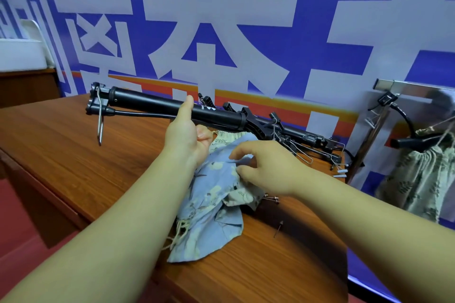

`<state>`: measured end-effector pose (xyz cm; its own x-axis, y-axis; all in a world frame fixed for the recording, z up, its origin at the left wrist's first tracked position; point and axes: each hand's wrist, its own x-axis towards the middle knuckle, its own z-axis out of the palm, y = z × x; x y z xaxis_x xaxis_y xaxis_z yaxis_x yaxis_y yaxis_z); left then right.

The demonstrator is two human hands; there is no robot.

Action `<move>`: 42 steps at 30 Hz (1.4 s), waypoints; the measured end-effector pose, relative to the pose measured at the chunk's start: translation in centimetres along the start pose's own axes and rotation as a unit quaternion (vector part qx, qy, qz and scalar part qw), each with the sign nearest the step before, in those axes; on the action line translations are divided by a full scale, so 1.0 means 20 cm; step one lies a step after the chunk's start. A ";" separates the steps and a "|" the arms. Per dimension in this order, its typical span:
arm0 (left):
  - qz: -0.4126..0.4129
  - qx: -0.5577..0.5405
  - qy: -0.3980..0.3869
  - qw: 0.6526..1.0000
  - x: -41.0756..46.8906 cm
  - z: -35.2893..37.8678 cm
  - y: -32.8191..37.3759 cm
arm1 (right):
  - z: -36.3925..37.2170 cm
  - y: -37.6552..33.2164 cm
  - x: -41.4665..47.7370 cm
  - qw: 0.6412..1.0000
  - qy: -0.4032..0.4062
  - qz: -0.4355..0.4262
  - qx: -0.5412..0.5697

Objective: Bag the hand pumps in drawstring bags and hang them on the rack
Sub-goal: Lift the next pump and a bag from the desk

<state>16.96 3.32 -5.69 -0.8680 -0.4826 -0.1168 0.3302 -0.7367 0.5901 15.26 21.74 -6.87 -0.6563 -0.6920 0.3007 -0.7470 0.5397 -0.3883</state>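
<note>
Black and tubular, the hand pump [152, 103] was held clear of the wooden table [73, 167], running from the upper left of the frame down toward the centre. The left hand [187, 133] grasped its barrel from beneath at mid-length. Its fingers were curled round the tube, the thumb extended upward against the near side, and the forearm rose from the lower left.

The right hand [266, 170] entered from the lower right with fingers curled, thumb and forefinger pinching a fold of the blue floral drawstring bag [214, 209]. That bag lay crumpled on the table at frame centre, just below the pump.

Further pumps [305, 136] lay on the table at centre right. On the rack [386, 85] at the right edge hung a green patterned bag [418, 179], with a black part protruding from its mouth.
</note>
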 end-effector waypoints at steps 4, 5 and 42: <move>-0.002 0.001 0.015 1.000 -0.01 -0.04 0.00 | -0.03 -0.11 -0.07 0.994 0.000 -0.104 -0.017; -0.005 0.000 0.017 1.000 -0.01 -0.04 0.00 | -0.03 -0.14 -0.07 0.991 -0.032 -0.126 -0.018; -0.021 0.030 -0.150 0.988 -0.36 0.79 -0.27 | -1.06 0.02 -0.47 0.805 0.278 0.072 0.519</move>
<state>15.61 18.13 4.57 -0.9541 -0.2843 0.0943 0.2772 -0.7189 0.6375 18.92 38.61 8.71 -0.8903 -0.1802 0.4183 -0.3564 -0.2961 -0.8862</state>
